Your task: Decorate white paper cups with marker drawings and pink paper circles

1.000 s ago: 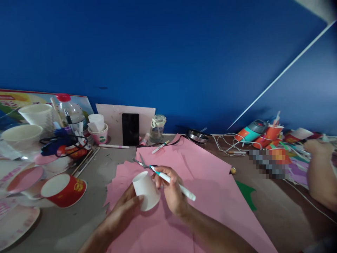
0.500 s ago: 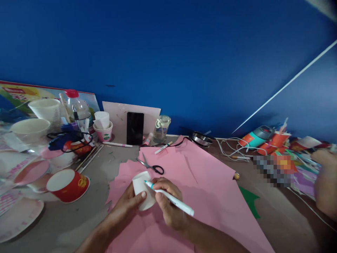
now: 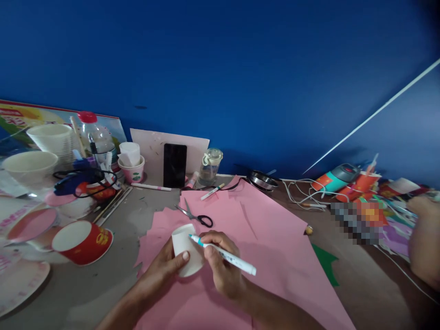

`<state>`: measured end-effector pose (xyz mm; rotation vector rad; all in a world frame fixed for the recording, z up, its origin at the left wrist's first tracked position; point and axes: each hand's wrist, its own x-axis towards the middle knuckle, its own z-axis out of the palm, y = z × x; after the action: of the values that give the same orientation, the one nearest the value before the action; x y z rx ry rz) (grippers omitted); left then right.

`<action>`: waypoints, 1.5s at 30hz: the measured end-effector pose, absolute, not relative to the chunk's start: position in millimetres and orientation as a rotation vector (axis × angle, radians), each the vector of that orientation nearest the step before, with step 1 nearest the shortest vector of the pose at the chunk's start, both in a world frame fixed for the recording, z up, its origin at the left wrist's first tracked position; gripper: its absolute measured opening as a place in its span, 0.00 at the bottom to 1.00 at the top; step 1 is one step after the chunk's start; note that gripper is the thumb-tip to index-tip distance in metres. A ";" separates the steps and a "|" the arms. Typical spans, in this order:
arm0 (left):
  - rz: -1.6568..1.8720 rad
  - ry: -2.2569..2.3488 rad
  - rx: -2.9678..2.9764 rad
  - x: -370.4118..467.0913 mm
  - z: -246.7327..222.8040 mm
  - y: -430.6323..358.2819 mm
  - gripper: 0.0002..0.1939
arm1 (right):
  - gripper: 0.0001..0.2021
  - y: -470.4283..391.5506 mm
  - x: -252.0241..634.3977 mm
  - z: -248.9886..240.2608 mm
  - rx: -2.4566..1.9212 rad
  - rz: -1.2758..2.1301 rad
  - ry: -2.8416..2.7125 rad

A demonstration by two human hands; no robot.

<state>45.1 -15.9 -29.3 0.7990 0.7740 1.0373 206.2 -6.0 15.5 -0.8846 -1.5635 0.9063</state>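
A white paper cup (image 3: 184, 243) is tilted in my left hand (image 3: 168, 266), whose thumb presses on its side while the fingers go behind it. My right hand (image 3: 223, 263) pinches a white marker (image 3: 237, 261) with a teal tip. That tip is at the cup's side, just below the rim; whether it touches I cannot tell. No clear mark shows on the cup. Beneath both hands lie pink paper sheets (image 3: 275, 256). Black-handled scissors (image 3: 197, 217) rest partly open on the paper beyond the cup, and another marker (image 3: 212, 192) lies farther back.
On the left stand a red paper bowl (image 3: 92, 243), stacked white cups (image 3: 51, 142) and a red-capped bottle (image 3: 98, 133). A phone (image 3: 174, 165) and a glass jar (image 3: 210, 167) are at the back. Another person's arm (image 3: 426, 238) is at the right, near a teal-and-orange bottle (image 3: 332, 181).
The view has shifted slightly, moving the left-side objects a little leftward. My right hand has tilted the marker slightly against the cup. Both hands keep their holds.
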 end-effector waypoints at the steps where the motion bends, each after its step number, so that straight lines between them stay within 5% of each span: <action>1: 1.045 0.776 0.796 45.1 -28.7 -15.9 0.35 | 0.09 -6.3 206.4 13.5 -0.891 0.935 -1.544; 45: 1.011 0.910 1.098 46.3 -10.7 -14.9 0.35 | 0.07 -3.3 205.9 35.5 -0.842 0.779 -1.749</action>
<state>46.3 -14.9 -10.7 1.0985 0.9102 1.0106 205.9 -3.3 35.5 -0.8418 -1.7493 0.7788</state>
